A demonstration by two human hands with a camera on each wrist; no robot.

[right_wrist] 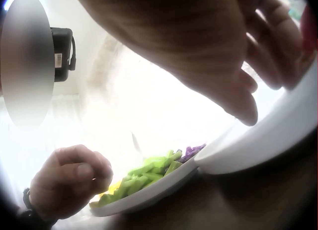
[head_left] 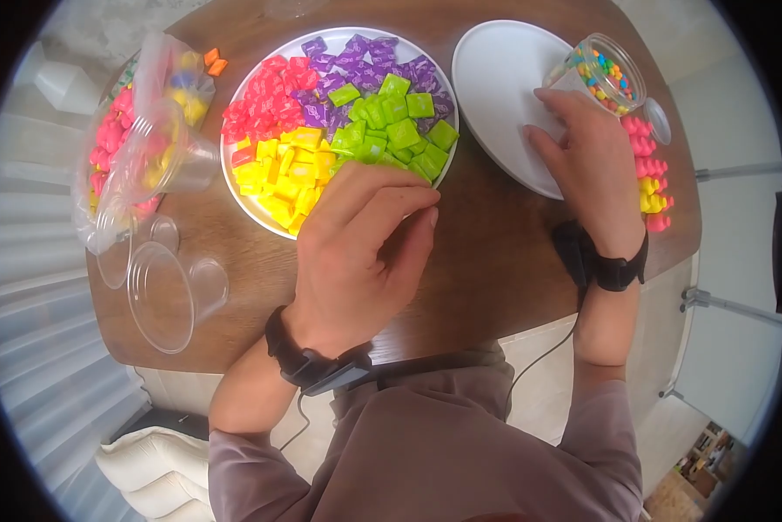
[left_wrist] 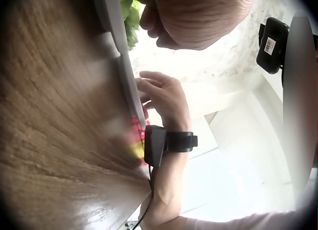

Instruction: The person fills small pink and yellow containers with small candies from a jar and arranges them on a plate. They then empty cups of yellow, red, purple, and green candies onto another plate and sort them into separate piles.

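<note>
My left hand [head_left: 360,244] hovers by the near rim of a white plate [head_left: 227,178], its fingers loosely curled and nothing seen in them. On that plate lie wrapped candies in groups: red [head_left: 269,96], purple [head_left: 352,59], yellow [head_left: 286,178] and green [head_left: 382,126]. Over a second white plate [head_left: 500,96] at the right, my right hand [head_left: 591,157] reaches with bent, spread fingers and the thumb apart. Its fingertips come near a clear jar [head_left: 604,74] of small multicoloured candies. From the right wrist, the thumb [right_wrist: 243,111] overlaps the plate's rim.
Right of the second plate, pink and yellow pieces [head_left: 652,187] line the table edge beside a clear lid [head_left: 657,120]. At the left stand a plastic bag [head_left: 104,217] of pink and yellow pieces and clear cups [head_left: 160,296]. Two orange pieces [head_left: 216,62] lie behind.
</note>
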